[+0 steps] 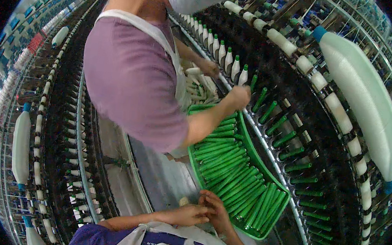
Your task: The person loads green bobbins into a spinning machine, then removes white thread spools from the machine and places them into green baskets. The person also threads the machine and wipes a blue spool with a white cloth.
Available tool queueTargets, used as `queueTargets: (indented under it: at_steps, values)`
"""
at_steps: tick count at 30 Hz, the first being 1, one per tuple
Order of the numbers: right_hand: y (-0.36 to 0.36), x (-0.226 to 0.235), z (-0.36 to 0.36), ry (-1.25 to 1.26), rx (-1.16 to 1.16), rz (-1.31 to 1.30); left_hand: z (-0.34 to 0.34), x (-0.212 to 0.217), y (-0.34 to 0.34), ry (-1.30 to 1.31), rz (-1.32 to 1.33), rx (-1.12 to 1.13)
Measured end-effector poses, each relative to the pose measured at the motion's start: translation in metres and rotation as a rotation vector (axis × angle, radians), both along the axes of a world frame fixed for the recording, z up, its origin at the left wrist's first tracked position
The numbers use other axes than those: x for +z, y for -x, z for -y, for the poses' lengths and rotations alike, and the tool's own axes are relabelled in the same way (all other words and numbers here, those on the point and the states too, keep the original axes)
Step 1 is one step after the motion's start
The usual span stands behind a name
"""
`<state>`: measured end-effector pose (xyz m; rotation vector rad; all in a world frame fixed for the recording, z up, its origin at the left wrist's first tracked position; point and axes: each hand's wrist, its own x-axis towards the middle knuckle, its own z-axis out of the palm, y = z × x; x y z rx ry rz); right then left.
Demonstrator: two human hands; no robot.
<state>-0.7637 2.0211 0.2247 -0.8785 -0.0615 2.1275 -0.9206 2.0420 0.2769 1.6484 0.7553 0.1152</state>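
Note:
My left hand and my right hand meet at the near left corner of a green plastic tray. The tray is packed with several long green empty tubes lying side by side. My right hand lies over the tray's near rim with its fingers curled, and my left hand's fingertips touch it. Whether either hand grips anything is hidden. A co-worker in a purple shirt and white apron stands over the tray's far end. The co-worker's nearer hand is closed by the row of spindles.
A spinning frame runs along the right, with green tubes on its near spindles and white-wound bobbins farther off. A big white roving bobbin hangs above it. A second frame lines the left, with a narrow aisle floor between.

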Motion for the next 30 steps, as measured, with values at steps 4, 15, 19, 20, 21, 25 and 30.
queueTargets:
  at_steps: [4,15,19,20,21,25,30]
  values:
    - [-0.002,0.000,0.000,0.001,0.013,-0.031,-0.001,0.002,0.001,0.022,-0.028,-0.009]
    - [-0.002,0.005,0.008,0.043,-0.031,-0.043,0.008,0.003,0.000,0.044,-0.084,0.005]
    - [0.000,0.005,0.009,-0.029,-0.040,-0.028,0.007,0.008,0.000,0.050,-0.059,0.002]
    - [0.000,0.005,0.009,-0.010,-0.045,-0.065,0.007,0.009,0.000,0.042,-0.054,0.004]
    - [0.001,0.005,0.009,0.015,-0.035,-0.046,0.008,0.008,0.000,0.032,-0.049,0.009]
    - [0.001,0.007,0.009,-0.015,-0.024,-0.059,0.012,0.007,-0.001,-0.048,0.010,0.037]
    - [0.000,0.013,0.006,-0.038,-0.004,-0.029,0.012,0.013,-0.001,-0.074,0.004,0.042]
